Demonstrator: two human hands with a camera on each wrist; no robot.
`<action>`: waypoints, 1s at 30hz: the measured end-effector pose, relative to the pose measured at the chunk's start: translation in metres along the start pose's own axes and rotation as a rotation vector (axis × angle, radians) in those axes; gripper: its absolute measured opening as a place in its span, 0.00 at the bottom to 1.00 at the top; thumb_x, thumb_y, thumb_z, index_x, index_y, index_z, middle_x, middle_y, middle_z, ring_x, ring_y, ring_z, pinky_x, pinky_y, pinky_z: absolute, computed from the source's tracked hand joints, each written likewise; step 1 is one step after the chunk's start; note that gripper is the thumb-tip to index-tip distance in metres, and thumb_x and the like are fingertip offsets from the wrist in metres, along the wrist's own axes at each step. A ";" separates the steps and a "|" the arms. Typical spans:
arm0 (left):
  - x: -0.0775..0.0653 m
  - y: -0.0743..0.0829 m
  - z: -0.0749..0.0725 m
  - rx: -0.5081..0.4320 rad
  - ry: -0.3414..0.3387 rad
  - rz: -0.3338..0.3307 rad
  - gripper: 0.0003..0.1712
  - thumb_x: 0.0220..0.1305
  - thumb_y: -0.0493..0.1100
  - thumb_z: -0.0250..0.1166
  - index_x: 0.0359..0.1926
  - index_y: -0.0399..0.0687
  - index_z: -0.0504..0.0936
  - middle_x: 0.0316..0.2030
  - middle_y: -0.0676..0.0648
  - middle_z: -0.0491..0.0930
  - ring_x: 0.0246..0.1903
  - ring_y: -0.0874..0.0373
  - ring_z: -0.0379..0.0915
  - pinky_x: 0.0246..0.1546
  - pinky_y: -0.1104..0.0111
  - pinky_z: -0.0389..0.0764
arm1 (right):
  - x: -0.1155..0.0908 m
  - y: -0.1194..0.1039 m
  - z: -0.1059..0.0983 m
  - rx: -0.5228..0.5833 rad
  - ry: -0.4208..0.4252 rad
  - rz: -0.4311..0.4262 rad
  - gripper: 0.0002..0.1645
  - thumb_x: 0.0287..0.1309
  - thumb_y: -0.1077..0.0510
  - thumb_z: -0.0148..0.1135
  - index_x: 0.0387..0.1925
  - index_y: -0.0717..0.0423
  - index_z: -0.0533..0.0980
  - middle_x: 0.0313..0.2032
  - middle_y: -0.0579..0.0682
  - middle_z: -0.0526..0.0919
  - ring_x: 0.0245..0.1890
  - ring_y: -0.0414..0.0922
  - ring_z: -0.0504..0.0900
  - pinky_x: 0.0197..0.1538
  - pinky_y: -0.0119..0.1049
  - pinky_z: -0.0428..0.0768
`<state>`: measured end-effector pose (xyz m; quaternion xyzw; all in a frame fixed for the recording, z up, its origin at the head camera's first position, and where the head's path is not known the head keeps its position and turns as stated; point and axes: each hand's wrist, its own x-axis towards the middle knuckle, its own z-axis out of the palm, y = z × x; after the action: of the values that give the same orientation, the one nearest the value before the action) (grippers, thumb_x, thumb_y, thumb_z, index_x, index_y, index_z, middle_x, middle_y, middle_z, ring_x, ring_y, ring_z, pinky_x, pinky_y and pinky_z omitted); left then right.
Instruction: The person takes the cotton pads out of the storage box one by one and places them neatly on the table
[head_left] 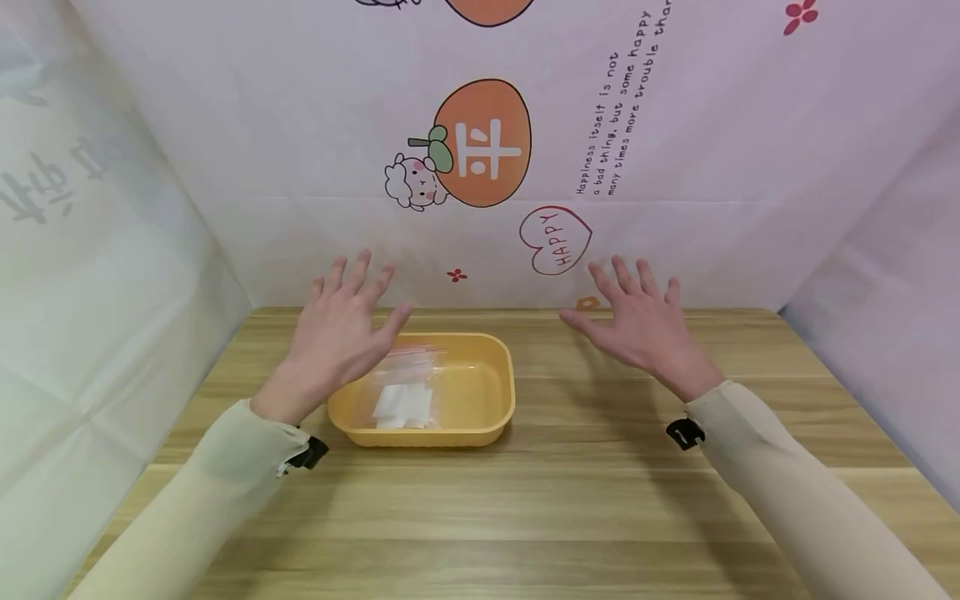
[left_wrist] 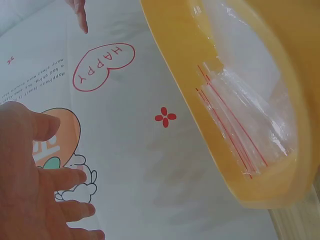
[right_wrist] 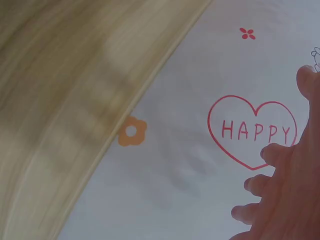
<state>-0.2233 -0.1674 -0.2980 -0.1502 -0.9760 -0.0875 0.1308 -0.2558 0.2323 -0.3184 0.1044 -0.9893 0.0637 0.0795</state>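
- Your left hand [head_left: 337,337] grips nothing, fingers apart, near the far left corner of the yellow bin [head_left: 476,396].
- Your right hand [head_left: 643,332]: also empty, fingers apart, near the table [head_left: 525,517]'s far edge.
- The yellow bin sits toward that edge, left of middle; zip bags [head_left: 408,365] lie inside, probably so its walls corral slippery plastic.
- Backdrop [head_left: 300,125] heart [head_left: 556,240] reads "HAPPY"; other print: "Happiness itself is not a bad thing". No brand legible.
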 end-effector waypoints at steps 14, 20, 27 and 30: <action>-0.015 -0.005 0.003 -0.029 -0.007 0.013 0.41 0.80 0.66 0.47 0.83 0.49 0.60 0.83 0.36 0.46 0.80 0.31 0.39 0.76 0.34 0.48 | -0.010 -0.004 0.006 0.020 0.012 -0.033 0.65 0.63 0.12 0.38 0.86 0.48 0.48 0.83 0.62 0.45 0.81 0.69 0.38 0.71 0.80 0.32; -0.025 -0.007 0.004 -0.076 0.004 0.013 0.40 0.81 0.64 0.48 0.82 0.47 0.62 0.83 0.37 0.46 0.79 0.31 0.41 0.74 0.33 0.51 | -0.019 -0.007 0.010 0.030 0.026 -0.046 0.65 0.63 0.12 0.40 0.86 0.47 0.46 0.83 0.62 0.46 0.81 0.68 0.40 0.72 0.79 0.36; -0.037 -0.013 0.002 -0.152 -0.057 -0.014 0.39 0.81 0.58 0.51 0.82 0.43 0.59 0.82 0.34 0.46 0.78 0.29 0.43 0.75 0.35 0.53 | -0.029 -0.013 0.013 0.043 0.026 -0.060 0.64 0.63 0.13 0.41 0.86 0.46 0.46 0.83 0.59 0.45 0.81 0.66 0.40 0.73 0.77 0.38; -0.043 -0.019 0.002 -0.175 -0.070 -0.031 0.38 0.81 0.56 0.52 0.82 0.41 0.59 0.81 0.32 0.52 0.77 0.29 0.48 0.73 0.35 0.57 | -0.033 -0.017 0.012 0.049 0.023 -0.072 0.64 0.64 0.13 0.41 0.86 0.47 0.47 0.83 0.60 0.46 0.81 0.67 0.42 0.74 0.76 0.41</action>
<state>-0.1898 -0.1961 -0.3145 -0.1490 -0.9708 -0.1694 0.0817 -0.2224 0.2203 -0.3338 0.1409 -0.9821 0.0863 0.0906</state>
